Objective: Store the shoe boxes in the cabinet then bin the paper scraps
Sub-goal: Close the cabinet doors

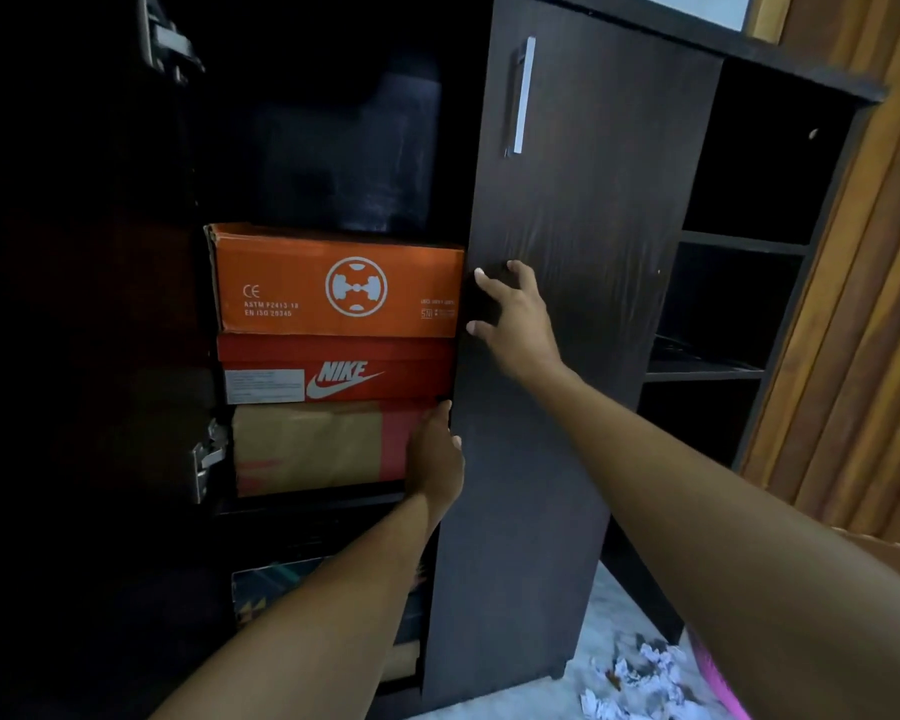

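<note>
Three shoe boxes are stacked on a shelf inside the dark cabinet: an orange box (333,280) on top, a red Nike box (333,368) in the middle, a brown cardboard box (313,446) at the bottom. My left hand (435,457) presses with straight fingers against the right end of the brown box. Higher up, my right hand (515,309) rests with spread fingers on the left edge of the shut cabinet door (567,252), just beside the orange box. White crumpled paper scraps (640,683) lie on the floor at the bottom right.
On the lower shelf sits another patterned box (268,589), partly hidden by my left forearm. The door has a silver handle (523,96). Open dark shelves (723,304) stand to the right, beside a wooden wall (853,330). A pink thing (718,683) lies near the scraps.
</note>
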